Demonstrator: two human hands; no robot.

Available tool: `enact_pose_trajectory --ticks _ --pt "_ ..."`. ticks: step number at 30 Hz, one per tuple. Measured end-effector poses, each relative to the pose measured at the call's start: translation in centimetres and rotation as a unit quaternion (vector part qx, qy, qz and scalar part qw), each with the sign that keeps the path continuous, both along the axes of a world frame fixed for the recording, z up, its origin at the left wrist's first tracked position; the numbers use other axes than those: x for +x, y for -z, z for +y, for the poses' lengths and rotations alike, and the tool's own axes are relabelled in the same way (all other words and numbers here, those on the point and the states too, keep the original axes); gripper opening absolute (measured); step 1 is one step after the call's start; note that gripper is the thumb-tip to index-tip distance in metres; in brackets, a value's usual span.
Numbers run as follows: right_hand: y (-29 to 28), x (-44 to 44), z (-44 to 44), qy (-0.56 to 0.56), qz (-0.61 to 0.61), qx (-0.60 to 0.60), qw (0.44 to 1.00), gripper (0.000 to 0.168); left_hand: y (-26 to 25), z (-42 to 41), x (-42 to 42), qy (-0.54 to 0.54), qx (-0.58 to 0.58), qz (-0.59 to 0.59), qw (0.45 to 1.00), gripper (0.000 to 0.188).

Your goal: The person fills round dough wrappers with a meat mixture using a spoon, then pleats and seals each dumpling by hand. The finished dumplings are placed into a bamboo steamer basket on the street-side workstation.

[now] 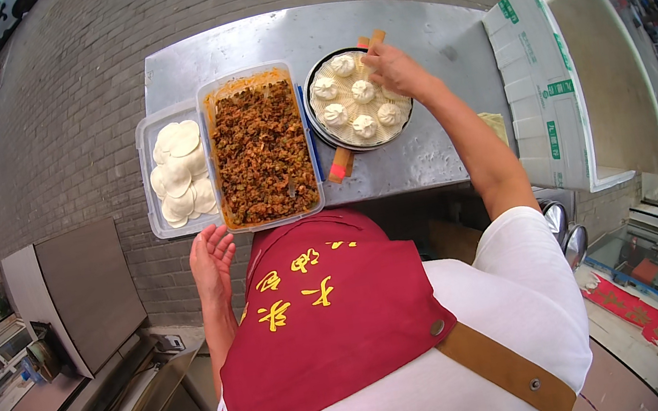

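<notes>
My right hand is over the right rim of a round steamer, fingers bent down; whether they hold a bun cannot be seen. Several pleated white buns sit apart on its woven mat, one partly hidden under my hand. My left hand is empty, fingers apart, just in front of a clear plastic tray. Round dough wrappers lie overlapped in that tray. Between the tray and the steamer is a plastic tub of reddish-brown chopped filling.
A metal table carries these things. Wooden handles with pink marks stick out from the steamer front and back. To the right stands a white foam box with green tape, and a folded yellowish cloth lies near it.
</notes>
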State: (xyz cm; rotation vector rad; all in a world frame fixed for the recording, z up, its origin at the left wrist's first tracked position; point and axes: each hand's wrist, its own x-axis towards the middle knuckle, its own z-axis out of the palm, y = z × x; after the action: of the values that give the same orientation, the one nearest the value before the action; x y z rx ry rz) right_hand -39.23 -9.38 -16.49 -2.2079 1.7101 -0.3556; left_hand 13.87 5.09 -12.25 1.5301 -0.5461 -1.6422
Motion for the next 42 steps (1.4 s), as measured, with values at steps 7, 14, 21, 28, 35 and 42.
enact_pose_trajectory --ticks 7,14,21,28,35,42 --pt "0.3 0.0 0.9 0.042 -0.006 -0.026 0.999 0.033 0.1 -0.3 -0.7 0.022 0.002 0.003 1.000 0.041" --pt "-3.6 2.6 8.2 0.328 -0.308 -0.141 0.882 0.022 -0.8 -1.0 -1.0 0.054 -0.021 0.015 0.998 0.042" --pt "3.4 17.9 19.9 0.464 -0.585 0.170 0.643 0.032 -1.4 -3.8 -1.8 0.106 -0.049 0.028 0.993 0.040" --pt "6.4 21.6 13.2 0.516 -0.635 0.168 0.550 0.028 -2.9 -9.2 -3.7 0.247 -0.105 0.074 0.960 0.037" --pt "8.4 19.1 14.9 0.600 -0.438 0.055 0.667 0.024 -4.2 -10.3 -5.5 0.351 -0.122 0.146 0.917 0.036" --pt "3.8 15.8 17.1 0.520 -0.548 0.020 0.654 0.011 -3.0 -7.0 -10.7 0.516 -0.087 0.171 0.835 0.034"
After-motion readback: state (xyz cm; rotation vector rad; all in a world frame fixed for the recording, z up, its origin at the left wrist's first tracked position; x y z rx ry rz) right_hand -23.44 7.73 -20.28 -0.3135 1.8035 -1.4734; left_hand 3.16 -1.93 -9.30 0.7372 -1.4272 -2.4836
